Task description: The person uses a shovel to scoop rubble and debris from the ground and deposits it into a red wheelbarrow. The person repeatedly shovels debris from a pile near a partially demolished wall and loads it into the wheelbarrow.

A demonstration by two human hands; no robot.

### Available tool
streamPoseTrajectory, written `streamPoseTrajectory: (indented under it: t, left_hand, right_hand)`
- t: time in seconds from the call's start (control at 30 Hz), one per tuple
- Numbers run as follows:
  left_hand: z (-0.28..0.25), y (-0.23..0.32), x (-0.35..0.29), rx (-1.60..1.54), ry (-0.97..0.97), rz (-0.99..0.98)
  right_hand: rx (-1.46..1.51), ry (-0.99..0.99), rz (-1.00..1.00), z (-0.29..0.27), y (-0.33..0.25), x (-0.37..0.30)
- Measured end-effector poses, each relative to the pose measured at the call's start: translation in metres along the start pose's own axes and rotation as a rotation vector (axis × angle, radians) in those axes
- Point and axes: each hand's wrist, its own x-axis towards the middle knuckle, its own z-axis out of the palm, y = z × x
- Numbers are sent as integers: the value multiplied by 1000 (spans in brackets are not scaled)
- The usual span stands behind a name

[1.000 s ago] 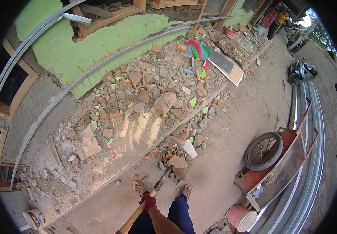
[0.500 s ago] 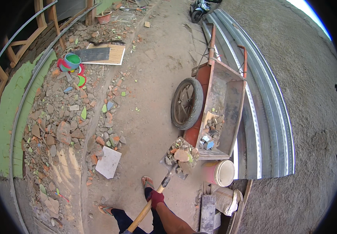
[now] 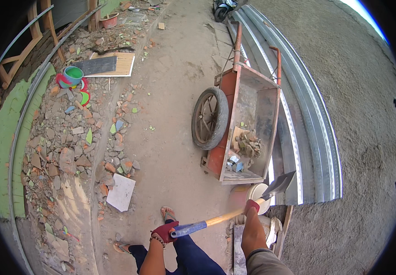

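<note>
The shovel [image 3: 225, 217] lay slantwise across the person's front, its dark blade [image 3: 279, 184] turned up on edge past the near end of the red handcart [image 3: 267, 105]. Half a second before, that blade had been flat and heaped with broken masonry on the near side of the cart; now no load showed on it, and it had swung to the right, over the metal sheets [image 3: 317, 137]. The left hand [image 3: 163, 233], gloved in dark red and out of sight a moment earlier, had its grip wrapped around the blue end of the handle. The right hand [image 3: 251, 206] kept its grip clamped on the shaft close to the blade, in front of the pink-and-white bucket [image 3: 238, 195]. Inside the cart, rubble [image 3: 249, 144] sat toward the near end (whether the heap had grown, I couldn't tell). The pale flat slab [image 3: 121, 191] remained beside the long spread of debris [image 3: 53, 151] to the left, and both sandalled feet [image 3: 168, 213] stayed planted.
</note>
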Motion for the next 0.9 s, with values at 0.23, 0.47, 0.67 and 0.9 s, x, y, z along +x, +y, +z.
streamPoseTrajectory:
  t: [0.23, 0.47, 0.67, 0.9]
  left_hand:
    - [-37, -4, -129, 121, 218, 174]
    - [-196, -201, -335, -369, 604, 270]
    - [-201, -319, -406, -796, 1041, 703]
    - [-115, -295, -472, -1021, 1538, 864]
  right_hand:
    - [536, -348, 71, -21, 81, -117]
    - [308, -936, 244, 86, 184, -379]
    - [-96, -1213, 299, 229, 306, -565]
    - [-694, -1412, 251, 274, 472, -705]
